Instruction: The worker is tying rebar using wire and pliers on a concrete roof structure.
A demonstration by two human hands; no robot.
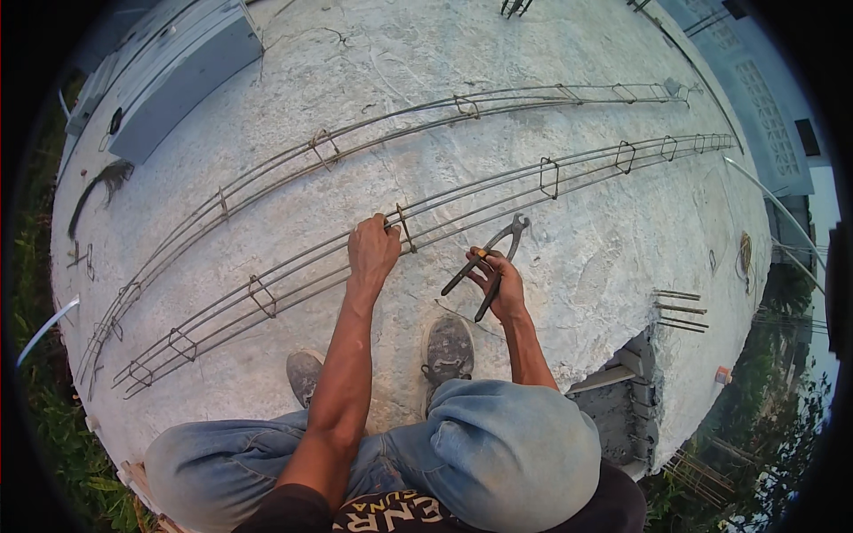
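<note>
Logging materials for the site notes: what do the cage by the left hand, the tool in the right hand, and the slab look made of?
Rebar cage: looks like steel bar, dull brown-grey, likely surface rust.
Pincers in the right hand: dark metal, probably steel, unpolished.
Slab: looks like concrete, pale grey, rough and mottled.
The left hand grips a stirrup of thinner bent bar, the same colour.

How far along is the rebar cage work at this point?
Done, by the look of it: the far rebar cage lies assembled, stirrups spaced along it. In hand: the left hand grips the near rebar cage beside a stirrup, while the right hand holds open pincers just off the bars. Left: whether the near cage's other stirrups are tied cannot be told.
</note>
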